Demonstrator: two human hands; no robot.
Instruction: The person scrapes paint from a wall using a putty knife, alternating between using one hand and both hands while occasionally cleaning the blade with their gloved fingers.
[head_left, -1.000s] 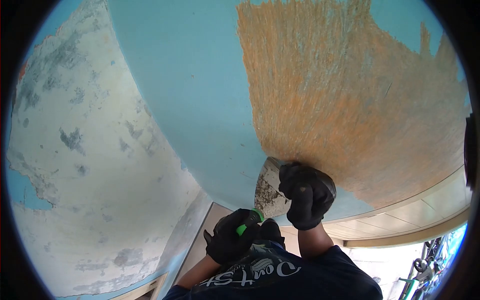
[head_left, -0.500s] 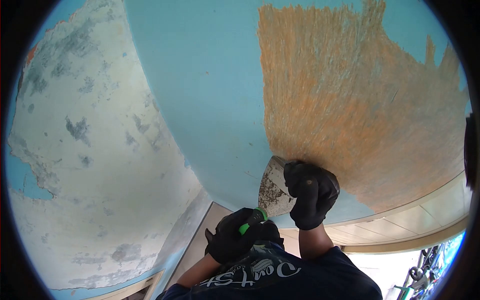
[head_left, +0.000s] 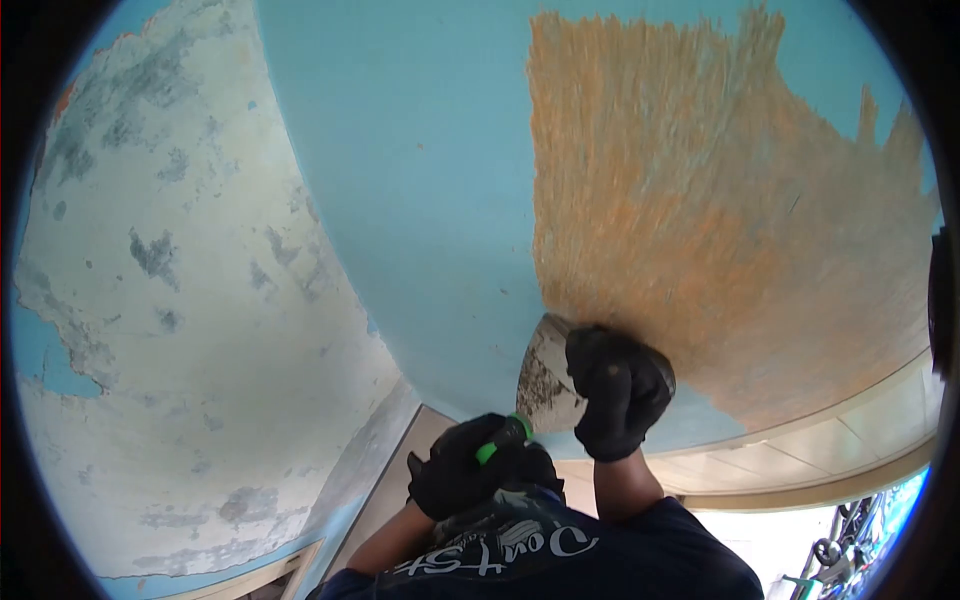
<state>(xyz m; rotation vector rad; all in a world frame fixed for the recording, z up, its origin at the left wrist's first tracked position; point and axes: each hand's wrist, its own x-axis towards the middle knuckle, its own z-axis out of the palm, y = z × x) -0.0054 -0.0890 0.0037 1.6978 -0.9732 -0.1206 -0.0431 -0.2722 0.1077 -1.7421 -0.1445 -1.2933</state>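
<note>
My left hand (head_left: pixel 465 465), in a black glove, is closed round the black and green handle of a putty knife (head_left: pixel 545 375). The wide metal blade is stained with dark residue and points up at the wall. In its own black glove, my right hand (head_left: pixel 622 385) is closed beside the blade's right edge, its fingers overlapping it. Whatever it grips is hidden behind the glove. Both hands are at the lower left corner of a streaky orange-brown patch (head_left: pixel 650 180) on the light blue wall (head_left: pixel 420 180).
To the left, another wall (head_left: pixel 200 300) shows whitish, grey-blotched plaster with blue paint at its edges. Pale panelling (head_left: pixel 800 455) runs along the lower right. Beyond it, at bottom right, are bright light and a cluttered heap (head_left: pixel 850 550).
The view has shifted slightly, so the patch sits a little farther right. My right hand has moved slightly left and down against the wall. My left hand keeps its hold on the putty knife.
</note>
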